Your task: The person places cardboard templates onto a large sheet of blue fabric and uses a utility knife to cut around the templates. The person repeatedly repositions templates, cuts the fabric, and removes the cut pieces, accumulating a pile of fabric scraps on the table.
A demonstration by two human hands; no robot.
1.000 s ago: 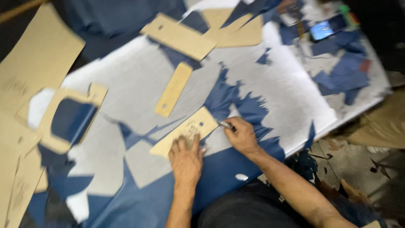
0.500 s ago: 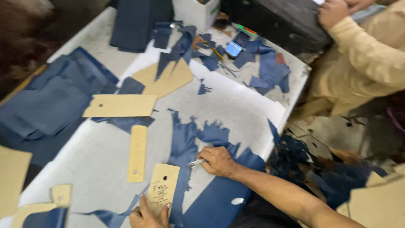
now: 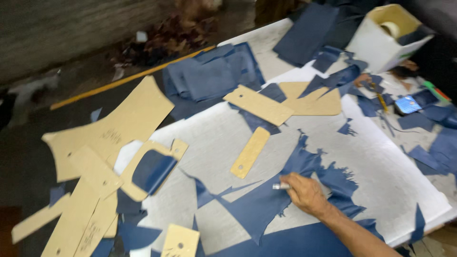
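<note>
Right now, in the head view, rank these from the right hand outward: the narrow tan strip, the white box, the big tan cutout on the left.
1. narrow tan strip, up-left of the right hand
2. big tan cutout, far left
3. white box, top right corner

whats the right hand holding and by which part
The right hand holds a small silvery tool by its rear end; the tip sticks out over the blue material.
</note>
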